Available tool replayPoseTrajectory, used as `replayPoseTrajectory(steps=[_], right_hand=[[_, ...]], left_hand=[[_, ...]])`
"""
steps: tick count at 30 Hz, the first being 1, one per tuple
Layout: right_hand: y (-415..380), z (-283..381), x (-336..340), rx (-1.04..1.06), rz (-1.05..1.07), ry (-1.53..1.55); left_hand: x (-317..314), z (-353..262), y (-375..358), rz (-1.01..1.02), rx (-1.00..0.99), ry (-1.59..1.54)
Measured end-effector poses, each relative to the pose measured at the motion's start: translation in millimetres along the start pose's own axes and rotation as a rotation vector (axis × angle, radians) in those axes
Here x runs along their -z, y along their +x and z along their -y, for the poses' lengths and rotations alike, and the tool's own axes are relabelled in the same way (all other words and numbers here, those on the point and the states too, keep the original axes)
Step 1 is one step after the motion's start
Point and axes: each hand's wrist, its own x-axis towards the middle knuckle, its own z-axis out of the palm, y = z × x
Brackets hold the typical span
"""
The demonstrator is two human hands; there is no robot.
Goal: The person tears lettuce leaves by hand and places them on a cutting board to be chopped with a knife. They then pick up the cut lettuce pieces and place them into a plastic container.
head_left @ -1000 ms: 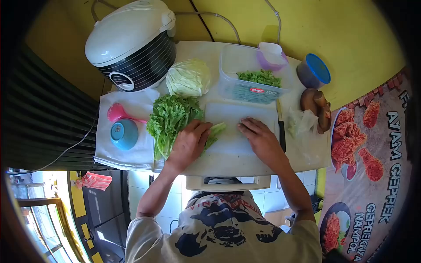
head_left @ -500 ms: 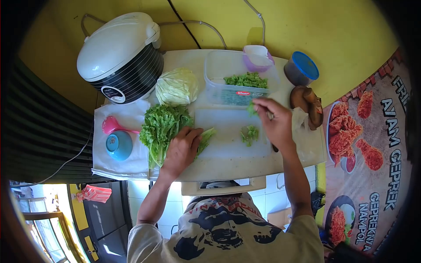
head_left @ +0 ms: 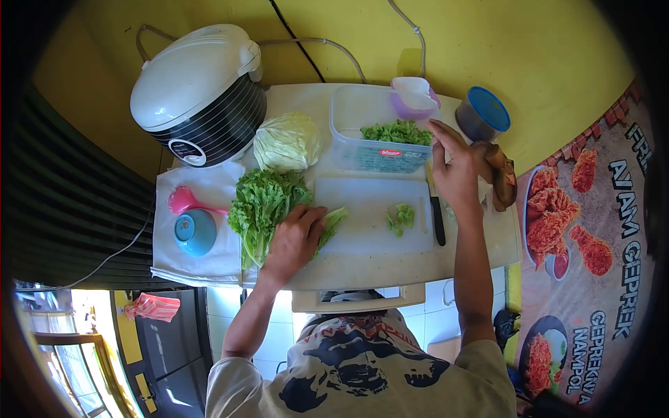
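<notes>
My left hand [head_left: 296, 237] lies on the left end of the white cutting board with its fingers curled over a lettuce leaf [head_left: 333, 224]. Beside it is a bunch of green lettuce [head_left: 261, 205]. My right hand [head_left: 456, 164] is at the right end of a clear plastic container [head_left: 376, 152], fingers stretched and thumb apart, with nothing visible in them. Chopped lettuce [head_left: 397, 132] lies inside the container. A few cut pieces [head_left: 401, 219] remain on the cutting board [head_left: 369, 233], and a black-handled knife [head_left: 437, 221] rests at its right edge.
Behind the lettuce sits a cabbage [head_left: 286, 142], with a rice cooker [head_left: 198, 94] at back left. A blue bowl [head_left: 195, 232] and pink ladle [head_left: 182, 200] lie at left. A purple bowl [head_left: 414, 97] and blue-lidded tub [head_left: 483, 113] stand at the back right.
My right hand has moved right and up from the container's front to its right end, and the lettuce piece it held is no longer seen in it. The knife handle is now uncovered.
</notes>
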Motion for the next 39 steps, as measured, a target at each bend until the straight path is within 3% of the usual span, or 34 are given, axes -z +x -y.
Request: replayPoseTrajectory(steps=[5,8,11,14,17,20,24,34,39], right_hand=[[-8.5,-7.3,6.8,-0.04,0.109,0.038],[0.7,-6.8,2.2,-0.074,0.049,0.023],[-1.7,-11.9,5.7,0.072,0.064,-0.088],[-30.3,18.9,28.4,-0.012,0.01,-0.096],[-74.8,33.0,32.0,-0.309,0.435,0.134],[-96.0,47.4,19.9,0.083,0.611,-0.184],[-116.0,44.6,12.3,0.149,0.77,-0.245],[-125.6,36.2,11.6,0.09,0.653,-0.126],[-94.4,34.1,15.3,0.021,0.406,0.003]], left_hand=[[-0.5,-2.3,4.4,-0.005,-0.017,0.007],[-2.5,-0.2,6.2,0.014,0.003,-0.005],[-1.9,0.0,6.7,0.025,-0.002,-0.009],[-2.9,1.3,4.8,0.019,0.024,0.016],[-2.0,1.0,5.6,0.018,0.026,-0.013],[-2.1,1.2,6.4,0.02,0.026,-0.033],[1.1,-2.7,7.5,0.055,0.051,-0.045],[-1.8,-2.6,4.7,0.022,0.042,-0.013],[-3.2,-2.4,5.0,-0.008,0.017,-0.001]])
